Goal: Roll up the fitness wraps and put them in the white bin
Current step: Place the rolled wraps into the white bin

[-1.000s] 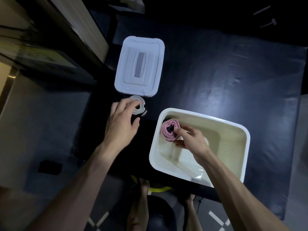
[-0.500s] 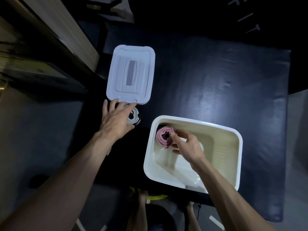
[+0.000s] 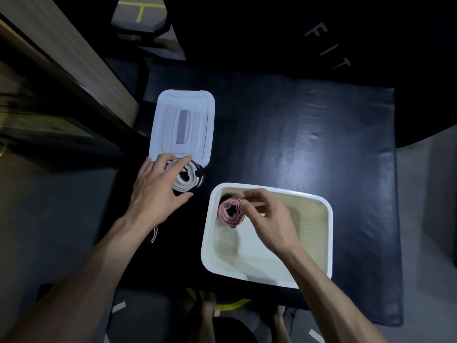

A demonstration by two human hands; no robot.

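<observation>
Bin (image 3: pixel 326 233) work sits at the centre of the frame: the white bin stands open on the dark padded mat (image 3: pixel 309 134), its lid (image 3: pixel 184 125) laid flat at upper left, presumably set aside there so the opening stays free for both hands.

Inside the bin, in its upper-left corner, a pink wrap (image 3: pixel 231 213) stands on edge as a rolled coil, tucked against the wall, which probably helps stop it from springing loose. The right hand (image 3: pixel 269 219) hangs just beside this roll, fingers loosely curled and seemingly parted from it; whether a fingertip touches the fabric cannot be told, so it reads as a hand with nothing held, at the point of release.

At centre left, the left hand (image 3: pixel 158 191) rests over a white wrap (image 3: pixel 185 179) with dark edging, coiled on the mat just below the lid. The fingers arch over the top of the coil and the thumb reaches along its lower side, a claw-like hold that looks meant to keep the turns together when it is lifted. A striped loose end (image 3: pixel 153 235) shows below the left wrist, so this roll may not be fully wound.

One wrap appears stowed; the white one seems next to go in.
</observation>
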